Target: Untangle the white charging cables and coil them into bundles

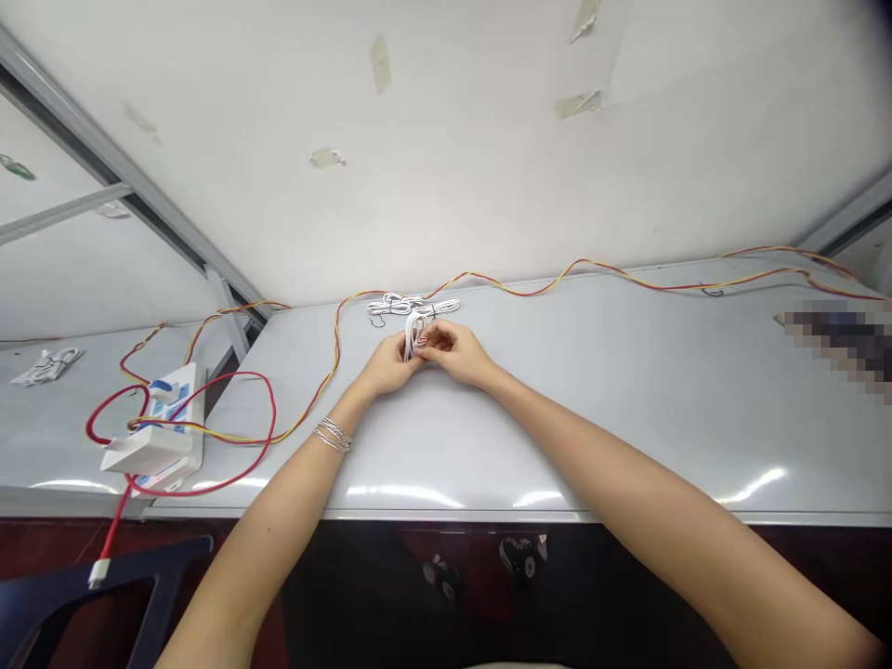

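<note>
A coiled white cable (pixel 411 336) is held upright between both of my hands, near the middle of the grey table. My left hand (pixel 387 364) has its fingers closed on the coil's left side. From the right, my right hand (pixel 456 353) pinches the cable near an end with a small orange-red part. Right behind my hands, more bundled white cables (pixel 400 305) lie on the tabletop with dark ties round them. A small dark loop of tie rests beside these bundles.
On the left, a white power strip (pixel 193 395) carries plugs and a looping red cable (pixel 273 409). Red and yellow wires (pixel 530 294) run along the back wall. Another white cable bundle (pixel 50 366) lies far left. A blurred dark object sits far right. A blue stool (pixel 163 567) stands below.
</note>
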Motion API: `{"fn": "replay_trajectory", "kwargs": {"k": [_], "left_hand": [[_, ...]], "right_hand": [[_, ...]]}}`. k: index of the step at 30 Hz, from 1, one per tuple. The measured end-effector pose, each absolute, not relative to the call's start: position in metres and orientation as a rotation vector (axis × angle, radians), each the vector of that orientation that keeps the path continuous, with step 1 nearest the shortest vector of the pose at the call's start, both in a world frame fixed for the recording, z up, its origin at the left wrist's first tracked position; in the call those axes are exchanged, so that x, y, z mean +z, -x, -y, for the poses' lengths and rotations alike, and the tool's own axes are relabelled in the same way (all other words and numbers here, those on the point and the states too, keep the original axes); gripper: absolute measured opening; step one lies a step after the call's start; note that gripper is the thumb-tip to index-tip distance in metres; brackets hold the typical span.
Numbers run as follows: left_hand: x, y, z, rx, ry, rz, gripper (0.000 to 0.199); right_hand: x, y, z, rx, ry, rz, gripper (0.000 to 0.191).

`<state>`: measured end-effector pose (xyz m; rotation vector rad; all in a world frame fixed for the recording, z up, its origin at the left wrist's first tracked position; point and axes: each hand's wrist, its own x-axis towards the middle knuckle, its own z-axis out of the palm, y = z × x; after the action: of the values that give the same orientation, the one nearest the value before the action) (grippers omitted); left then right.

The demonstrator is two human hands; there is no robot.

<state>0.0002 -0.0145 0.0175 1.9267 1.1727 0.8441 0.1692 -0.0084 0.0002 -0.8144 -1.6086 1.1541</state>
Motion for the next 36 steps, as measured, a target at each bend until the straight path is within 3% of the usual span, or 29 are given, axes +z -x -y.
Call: {"fn": "replay_trajectory", "kwargs": {"k": [36], "left_hand": [[0.0161,0.0001,0.0139,0.851,-1.928,-1.187,0.025]], "right_hand": [[-0.0015,-0.1692,0.0071,1.157,0.816,1.609,0.024]]}}
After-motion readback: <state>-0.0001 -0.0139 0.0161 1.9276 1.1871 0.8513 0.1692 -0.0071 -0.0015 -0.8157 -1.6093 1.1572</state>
